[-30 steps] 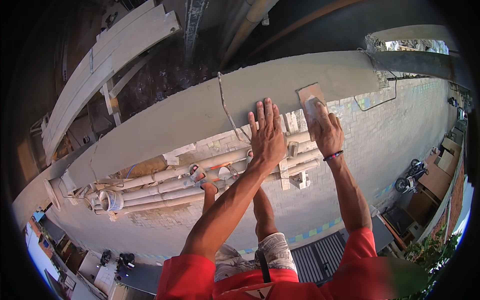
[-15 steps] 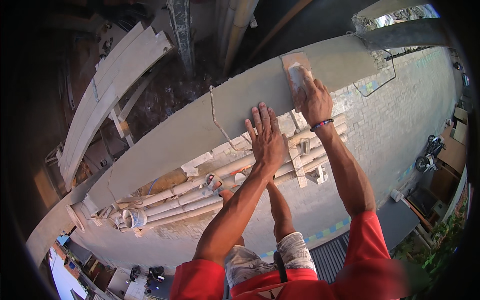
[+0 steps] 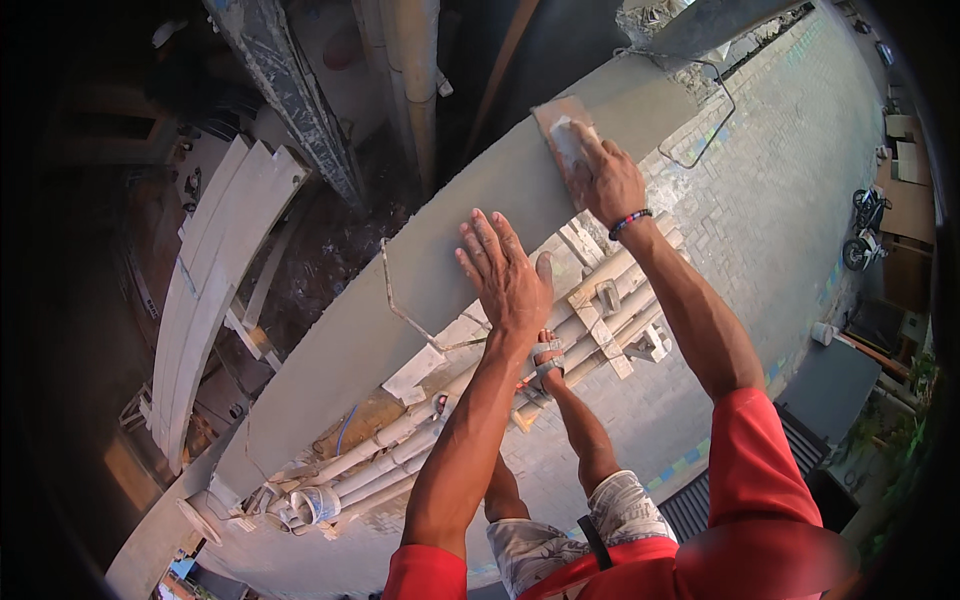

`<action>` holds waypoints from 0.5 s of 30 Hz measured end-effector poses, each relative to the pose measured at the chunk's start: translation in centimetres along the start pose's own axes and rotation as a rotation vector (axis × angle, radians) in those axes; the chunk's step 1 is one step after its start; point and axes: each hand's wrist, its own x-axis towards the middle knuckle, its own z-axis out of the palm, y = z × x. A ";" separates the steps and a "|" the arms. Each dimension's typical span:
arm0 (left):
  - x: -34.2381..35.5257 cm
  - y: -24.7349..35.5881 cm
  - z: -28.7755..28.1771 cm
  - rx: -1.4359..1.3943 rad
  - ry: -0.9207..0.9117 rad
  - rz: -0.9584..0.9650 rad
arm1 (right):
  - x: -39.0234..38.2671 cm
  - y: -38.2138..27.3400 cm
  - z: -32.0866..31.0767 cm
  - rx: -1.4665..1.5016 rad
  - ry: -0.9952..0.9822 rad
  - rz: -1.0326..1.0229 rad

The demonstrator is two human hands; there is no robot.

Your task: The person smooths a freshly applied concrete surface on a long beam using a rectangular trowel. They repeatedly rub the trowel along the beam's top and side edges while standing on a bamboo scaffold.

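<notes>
My left hand (image 3: pixel 508 273) lies flat with its fingers spread on the grey, freshly plastered top of a wall (image 3: pixel 400 300). My right hand (image 3: pixel 604 180) grips a small flat plaster float (image 3: pixel 560 135) and presses it onto the same grey surface further along. A beaded band circles my right wrist. Below the wall top, bamboo scaffold poles (image 3: pixel 470 420) run along the wall. My sandalled foot (image 3: pixel 545 360) stands on them.
A bent steel wire (image 3: pixel 400 300) sticks up from the wall top by my left hand, another wire (image 3: pixel 700 130) lies past the float. Curved white boards (image 3: pixel 215 280) lean at the left. A paved yard (image 3: pixel 790 170) with a parked motorbike (image 3: pixel 862 235) lies far below.
My right hand slid the float further along the wall top, away from my left hand. My left hand stayed flat on the plaster. My head turned, shifting the whole view.
</notes>
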 end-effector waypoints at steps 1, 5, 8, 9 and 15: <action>1.1 0.2 0.2 0.011 0.025 0.010 | -2.1 0.0 0.3 -0.017 -0.105 -0.101; 4.0 0.1 0.3 0.085 0.079 0.033 | -3.1 4.7 -2.8 -0.048 -0.112 -0.095; 6.1 1.2 1.0 0.116 0.114 0.089 | 2.2 9.2 -3.6 -0.112 0.055 0.157; 6.6 1.1 1.4 0.135 0.124 0.090 | 3.9 8.7 -3.1 -0.105 0.078 0.178; 7.3 0.4 3.1 0.200 0.147 0.024 | -0.7 3.1 -1.1 0.036 -0.140 -0.238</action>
